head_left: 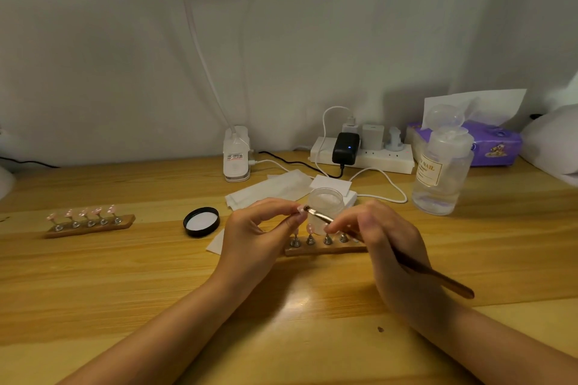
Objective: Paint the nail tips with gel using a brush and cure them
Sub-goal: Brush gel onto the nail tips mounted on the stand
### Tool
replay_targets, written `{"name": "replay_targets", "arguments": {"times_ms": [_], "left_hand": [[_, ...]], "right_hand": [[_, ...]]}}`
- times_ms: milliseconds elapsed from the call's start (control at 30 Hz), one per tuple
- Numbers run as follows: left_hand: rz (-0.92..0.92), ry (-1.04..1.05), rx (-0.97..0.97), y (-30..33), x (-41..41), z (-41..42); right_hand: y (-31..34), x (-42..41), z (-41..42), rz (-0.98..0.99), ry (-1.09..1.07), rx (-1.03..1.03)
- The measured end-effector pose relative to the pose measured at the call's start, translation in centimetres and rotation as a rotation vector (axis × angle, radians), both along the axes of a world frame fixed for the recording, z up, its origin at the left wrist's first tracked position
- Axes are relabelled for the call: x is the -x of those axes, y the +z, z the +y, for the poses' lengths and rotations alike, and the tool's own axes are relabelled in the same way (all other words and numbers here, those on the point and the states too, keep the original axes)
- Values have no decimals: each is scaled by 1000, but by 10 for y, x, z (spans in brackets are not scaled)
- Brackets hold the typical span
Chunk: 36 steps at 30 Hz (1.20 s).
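My left hand (261, 228) pinches a small pale nail tip (301, 209) between thumb and fingers, held above the table. My right hand (380, 241) grips a thin brown brush (433, 275) like a pen, and its bristle end (308, 209) touches the nail tip. Below the hands lies a wooden holder (325, 249) with several metal stands, some hidden by my fingers. Behind it stands an open clear gel jar (325, 200); its black lid (201, 222) lies upside down to the left. A second wooden holder (90, 226) at the left carries several pink nail tips.
A white clip lamp base (236, 155) stands at the back centre. A power strip (364, 155) with chargers and cables runs along the wall. At the right are a clear liquid bottle (442, 170) and a purple tissue pack (494, 144). White wipes (269, 189) lie behind the jar.
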<state>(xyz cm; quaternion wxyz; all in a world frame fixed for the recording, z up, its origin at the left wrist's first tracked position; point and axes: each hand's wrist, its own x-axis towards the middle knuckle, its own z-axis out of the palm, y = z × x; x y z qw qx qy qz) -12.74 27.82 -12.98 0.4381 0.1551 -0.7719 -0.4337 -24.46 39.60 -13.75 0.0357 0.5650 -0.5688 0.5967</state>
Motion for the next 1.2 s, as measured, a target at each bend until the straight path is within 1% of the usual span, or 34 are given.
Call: {"name": "replay_targets", "arguments": {"times_ms": [67,200,267,333,467,500,533,667,700,833,967,1067,1200], "left_hand": [[-5,4,13,0,0,0],[1,0,-15,1,0,1],[2,-1,-12,0,0,1],[1,-2,4,0,0,1],[-11,15,35,0,0,0],[-11,17,35,0,0,0],[-8,15,28,0,0,0],[-7,11,-5,-1,0,-1],[-9,13,-8,-1,0,-1],[-25,4,-3,-1,0,-1],[-56,0,38,-1,0,0],[-51,-4,34,-1,1,1],[-44,11,30,-1,1,1]], "right_hand": [[-1,0,0,29,-4,-10],[0,4,1,-182,1,-23],[0,6,1,-252,-14,-5],[1,5,1,-205,-17,-10],[2,-1,1,7,-11,-44],[1,-1,1,25,-10,-45],[1,0,1,4,-6,-43],[2,4,1,-268,19,9],[2,5,2,-294,22,24],[4,2,2,-180,48,-27],[6,-2,-1,-75,27,-83],[4,-1,0,-66,40,-86],[2,2,3,-138,59,-15]]}}
